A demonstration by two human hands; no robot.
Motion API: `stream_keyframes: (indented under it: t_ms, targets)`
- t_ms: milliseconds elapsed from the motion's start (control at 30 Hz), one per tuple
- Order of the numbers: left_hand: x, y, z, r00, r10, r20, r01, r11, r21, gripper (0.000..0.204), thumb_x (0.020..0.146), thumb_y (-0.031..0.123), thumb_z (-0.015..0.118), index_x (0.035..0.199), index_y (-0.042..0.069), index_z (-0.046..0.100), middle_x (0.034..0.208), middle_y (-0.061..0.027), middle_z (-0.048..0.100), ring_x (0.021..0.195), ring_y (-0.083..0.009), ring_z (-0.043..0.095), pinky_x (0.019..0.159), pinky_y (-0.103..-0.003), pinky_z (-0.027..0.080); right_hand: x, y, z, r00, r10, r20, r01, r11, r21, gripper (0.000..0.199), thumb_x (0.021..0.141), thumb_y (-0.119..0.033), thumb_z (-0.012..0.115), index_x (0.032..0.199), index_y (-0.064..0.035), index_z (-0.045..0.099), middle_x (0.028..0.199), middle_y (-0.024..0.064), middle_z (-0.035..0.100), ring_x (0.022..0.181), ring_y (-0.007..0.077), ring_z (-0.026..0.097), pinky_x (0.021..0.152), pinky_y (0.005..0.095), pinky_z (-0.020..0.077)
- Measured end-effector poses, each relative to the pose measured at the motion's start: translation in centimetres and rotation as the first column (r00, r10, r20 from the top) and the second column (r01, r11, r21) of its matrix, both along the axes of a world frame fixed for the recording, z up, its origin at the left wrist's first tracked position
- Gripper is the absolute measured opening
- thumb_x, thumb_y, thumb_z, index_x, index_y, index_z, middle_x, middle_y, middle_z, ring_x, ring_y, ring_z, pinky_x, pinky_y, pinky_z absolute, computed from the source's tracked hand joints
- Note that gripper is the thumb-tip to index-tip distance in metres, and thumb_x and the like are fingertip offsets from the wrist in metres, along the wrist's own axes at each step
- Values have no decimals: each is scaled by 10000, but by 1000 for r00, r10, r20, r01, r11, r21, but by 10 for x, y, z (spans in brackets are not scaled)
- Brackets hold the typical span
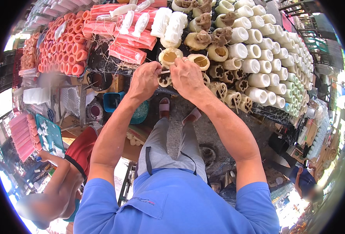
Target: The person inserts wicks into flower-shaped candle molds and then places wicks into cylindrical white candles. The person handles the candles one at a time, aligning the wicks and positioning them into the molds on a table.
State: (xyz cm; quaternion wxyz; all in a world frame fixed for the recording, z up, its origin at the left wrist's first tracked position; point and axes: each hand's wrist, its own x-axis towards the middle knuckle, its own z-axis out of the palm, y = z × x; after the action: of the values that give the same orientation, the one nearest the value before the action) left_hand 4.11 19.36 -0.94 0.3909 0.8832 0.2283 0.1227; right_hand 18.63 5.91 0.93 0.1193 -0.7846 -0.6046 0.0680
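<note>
My left hand (146,79) and my right hand (187,77) meet over the near edge of the table, fingertips pinched. Between them runs a thin pale strip (164,72), too small to tell whether stick or string. Just below it sits a cream mould-like piece with a dark flower-shaped opening (164,80). Beyond my fingers stand a cream cup-like piece (170,56) with a yellowish inside and a similar cup (199,61). White ornate moulded pieces (168,24) lie farther back.
Coral hollow tubes (65,46) fill the left of the table, beside coral bundles with loose strings (127,39). Cream cylinders (258,62) crowd the right. Below are a teal bin (113,101) and a round basket (140,112). One person (59,183) is at left, another (309,181) at far right.
</note>
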Motion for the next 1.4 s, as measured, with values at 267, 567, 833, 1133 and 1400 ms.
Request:
stream_keyframes:
  t_ms: [267, 567, 833, 1133, 1400]
  targets:
    - [3, -3, -2, 1000, 13, 12, -13, 1000, 4, 85, 994, 63, 641, 1005, -13, 677, 887, -208, 695, 871, -421, 694, 786, -475, 550, -7, -1, 7, 999, 23, 32, -23, 1000, -20, 181, 883, -142, 664, 934, -34, 800, 996, 150, 741, 1016, 306, 708, 870, 440, 523]
    - [3, -3, -3, 1000, -14, -13, 13, 999, -32, 90, 999, 78, 629, 1003, -9, 652, 936, -218, 702, 940, -433, 679, 839, -516, 536, -7, -6, 0, 999, 35, -37, -31, 994, 101, 179, 855, -142, 658, 866, -30, 796, 968, 147, 743, 1013, 319, 693, 908, 459, 487]
    - [3, -4, -2, 1000, -3, -6, 3, 999, -37, 106, 1013, 95, 620, 1004, -6, 651, 939, -222, 702, 943, -436, 678, 840, -519, 533, -9, -12, -2, 998, 54, 25, -57, 986, 156, 153, 870, -153, 656, 838, -47, 760, 912, 132, 727, 1028, 298, 656, 952, 452, 433]
    - [4, -6, -3, 1000, 6, 8, -6, 999, -34, 113, 1012, 102, 625, 998, -6, 655, 938, -226, 703, 943, -440, 681, 841, -523, 535, -7, -15, -8, 993, 87, 85, -98, 985, 142, 127, 864, -162, 662, 831, -71, 744, 865, 123, 727, 995, 289, 652, 975, 454, 404]
    - [4, -7, 0, 1000, 6, 14, -6, 1000, 11, 119, 983, 90, 668, 1029, -14, 700, 930, -211, 719, 920, -424, 700, 828, -486, 552, -9, -15, -8, 985, 121, 124, -138, 980, 143, 139, 860, -157, 660, 813, -65, 752, 825, 120, 739, 933, 277, 658, 975, 461, 400]
